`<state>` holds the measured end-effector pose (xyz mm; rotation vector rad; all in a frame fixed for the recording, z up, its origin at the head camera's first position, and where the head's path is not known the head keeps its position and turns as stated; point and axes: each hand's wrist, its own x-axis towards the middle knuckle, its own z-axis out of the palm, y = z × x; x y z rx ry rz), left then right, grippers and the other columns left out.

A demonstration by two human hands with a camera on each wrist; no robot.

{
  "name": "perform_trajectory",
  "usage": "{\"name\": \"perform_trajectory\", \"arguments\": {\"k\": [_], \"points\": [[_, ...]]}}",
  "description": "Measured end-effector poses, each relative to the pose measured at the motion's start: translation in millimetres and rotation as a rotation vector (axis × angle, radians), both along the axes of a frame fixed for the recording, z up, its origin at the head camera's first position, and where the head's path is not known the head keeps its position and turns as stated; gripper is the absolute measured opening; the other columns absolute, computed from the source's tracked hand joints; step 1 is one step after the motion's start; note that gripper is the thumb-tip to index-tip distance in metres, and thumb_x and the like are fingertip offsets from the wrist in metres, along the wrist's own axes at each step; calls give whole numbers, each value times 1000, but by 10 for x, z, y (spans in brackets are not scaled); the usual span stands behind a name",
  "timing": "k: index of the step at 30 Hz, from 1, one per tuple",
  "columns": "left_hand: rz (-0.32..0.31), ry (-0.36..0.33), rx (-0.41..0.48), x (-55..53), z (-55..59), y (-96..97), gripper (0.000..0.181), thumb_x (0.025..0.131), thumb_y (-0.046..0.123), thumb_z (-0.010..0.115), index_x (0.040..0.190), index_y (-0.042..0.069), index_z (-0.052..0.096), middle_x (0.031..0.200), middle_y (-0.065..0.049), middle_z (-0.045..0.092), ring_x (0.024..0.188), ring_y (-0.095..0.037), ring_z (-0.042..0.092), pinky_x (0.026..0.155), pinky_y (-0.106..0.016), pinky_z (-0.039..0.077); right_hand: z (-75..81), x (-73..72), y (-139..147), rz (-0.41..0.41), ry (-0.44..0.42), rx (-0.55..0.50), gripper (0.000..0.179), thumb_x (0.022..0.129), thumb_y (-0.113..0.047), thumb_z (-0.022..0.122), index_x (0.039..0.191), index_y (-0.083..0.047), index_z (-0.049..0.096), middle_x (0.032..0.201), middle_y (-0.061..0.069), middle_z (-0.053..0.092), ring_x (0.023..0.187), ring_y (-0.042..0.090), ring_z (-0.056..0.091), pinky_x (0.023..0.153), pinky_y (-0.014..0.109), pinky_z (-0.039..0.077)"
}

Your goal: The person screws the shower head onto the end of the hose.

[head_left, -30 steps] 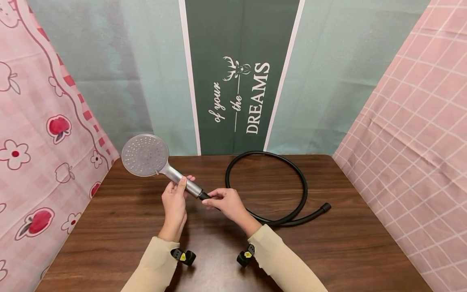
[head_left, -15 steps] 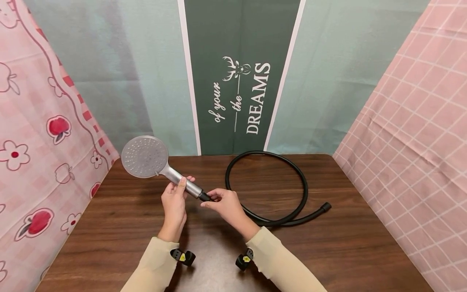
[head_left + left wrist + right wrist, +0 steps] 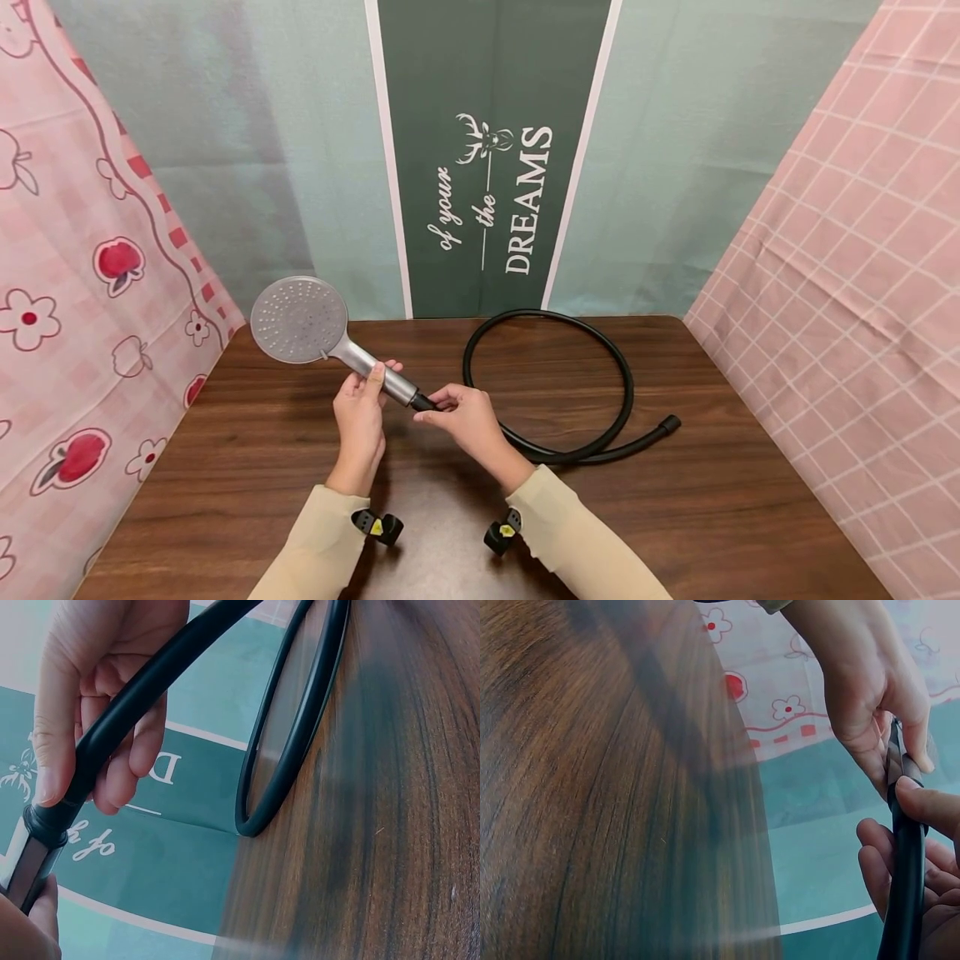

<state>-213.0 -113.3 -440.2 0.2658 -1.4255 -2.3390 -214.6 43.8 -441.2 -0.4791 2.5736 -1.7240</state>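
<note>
Left hand (image 3: 360, 421): curled round the silver handle (image 3: 398, 387) of the shower head (image 3: 298, 320), whose round spray face stands out beyond the fingertips
Right hand (image 3: 471, 418): pinching the black hose (image 3: 628, 385) between thumb and fingers, just beside the collar (image 3: 46, 823)
Joint: the collar meets the end of the handle between the two hands; whether any thread is caught, and how deep, I cannot tell
Crooked collar: possible if the hose sits at a slant; the left wrist view shows it curving away past the right hand, and that curve could lever the joint off line
Slipping pinch: the black surface under the right thumb looks smooth, so the fingers could slide round it without moving the collar
Turning handle: a slack left hand could let the shower head rotate along with the hose, so nothing tightens
Twisted loop: the hose lies coiled on the counter (image 3: 720, 492), to the right of the right hand; rolling it could store a twist that works the joint loose
Free end: the end fitting (image 3: 670, 423) rests farther right of the right hand; a pull on the loop could drag it across the counter
Wide spray face: it juts well out from the left hand, so a relaxed grip could let it tip and strain the joint
</note>
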Motion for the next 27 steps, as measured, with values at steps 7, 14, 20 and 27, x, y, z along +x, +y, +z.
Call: {"name": "perform_trajectory", "arguments": {"k": [7, 14, 20, 27], "points": [[3, 20, -3, 11, -12, 2, 25, 100, 17, 59, 113, -5, 58, 88, 1, 75, 88, -8, 73, 83, -20, 56, 1, 4, 2, 16, -30, -17, 25, 78, -23, 86, 91, -4, 75, 89, 11, 75, 74, 7, 67, 62, 19, 54], [10, 22, -4, 29, -18, 5, 22, 100, 14, 59, 112, -5, 60, 89, -1, 75, 87, -9, 73, 83, -21, 57, -12, 3, 12, 51, -86, -72, 24, 80, -18, 85, 92, 0, 74, 83, 15, 76, 73, 20, 74, 63, 21, 56], [6, 19, -3, 25, -21, 8, 20, 102, 9, 55, 113, -6, 59, 89, 0, 75, 88, -9, 73, 82, -20, 57, -30, -9, 18, 73, -114, -91, 25, 81, -19, 84, 93, 1, 73, 80, 16, 75, 74, 28, 75, 69, 33, 59], [0, 33, -3, 33, -23, 15, 22, 101, 12, 57, 113, -6, 59, 87, 1, 75, 89, -10, 73, 82, -20, 57, -1, 1, 26, 101, -163, -118, 24, 84, -14, 80, 97, 4, 72, 84, 21, 75, 76, 31, 75, 71, 41, 61]]}}
